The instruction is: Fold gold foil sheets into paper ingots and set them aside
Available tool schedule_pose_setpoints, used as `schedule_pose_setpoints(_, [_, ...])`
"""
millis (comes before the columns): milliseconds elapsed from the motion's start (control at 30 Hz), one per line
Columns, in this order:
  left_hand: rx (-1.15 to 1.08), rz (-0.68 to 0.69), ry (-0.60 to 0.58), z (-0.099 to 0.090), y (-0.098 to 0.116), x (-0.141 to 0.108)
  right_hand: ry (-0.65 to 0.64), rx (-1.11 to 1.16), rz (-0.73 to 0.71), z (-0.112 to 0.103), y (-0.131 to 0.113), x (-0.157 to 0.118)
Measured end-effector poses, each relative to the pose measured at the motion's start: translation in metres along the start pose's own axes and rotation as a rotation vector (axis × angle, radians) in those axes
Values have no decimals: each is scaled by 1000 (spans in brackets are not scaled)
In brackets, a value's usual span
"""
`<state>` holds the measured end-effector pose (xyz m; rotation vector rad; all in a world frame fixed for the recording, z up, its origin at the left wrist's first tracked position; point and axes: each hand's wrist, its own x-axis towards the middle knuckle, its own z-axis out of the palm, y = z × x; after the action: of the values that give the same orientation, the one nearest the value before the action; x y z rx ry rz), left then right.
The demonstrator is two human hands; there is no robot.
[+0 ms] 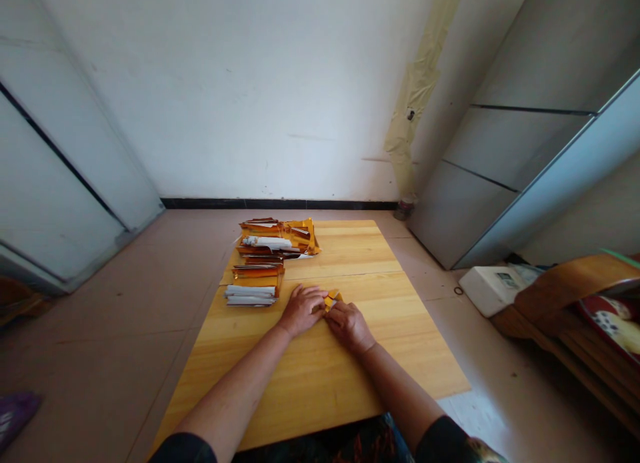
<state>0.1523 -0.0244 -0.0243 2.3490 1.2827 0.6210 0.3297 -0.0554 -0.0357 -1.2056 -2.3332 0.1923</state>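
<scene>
A small piece of gold paper [333, 299], partly folded with a pale patch showing, lies on the wooden table [400, 329] between my two hands. My left hand [303, 310] holds its left side, fingers reaching over it and thumb near its lower edge. My right hand [351, 325] is closed on its near right side, the fingers curled in a pinch. Much of the paper is hidden under my fingers. Left of my hands sits a stack of folded white papers [251, 295], with gold paper bundles [257, 274] just behind it.
More gold and white paper bundles [304, 235] lie at the table's far left. Beyond the table is a white wall [260, 103]. A grey cabinet [480, 163] stands at right, beside a white box [490, 289] and a wooden seat [560, 316].
</scene>
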Motion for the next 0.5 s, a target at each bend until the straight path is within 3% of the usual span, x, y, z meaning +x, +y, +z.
schedule_pose_setpoints(267, [3, 1, 2, 3, -2, 0, 93, 228, 82, -4, 17, -4])
schedule_pose_setpoints(500, [29, 30, 1, 5, -5, -1, 11, 182, 221, -4, 16, 6])
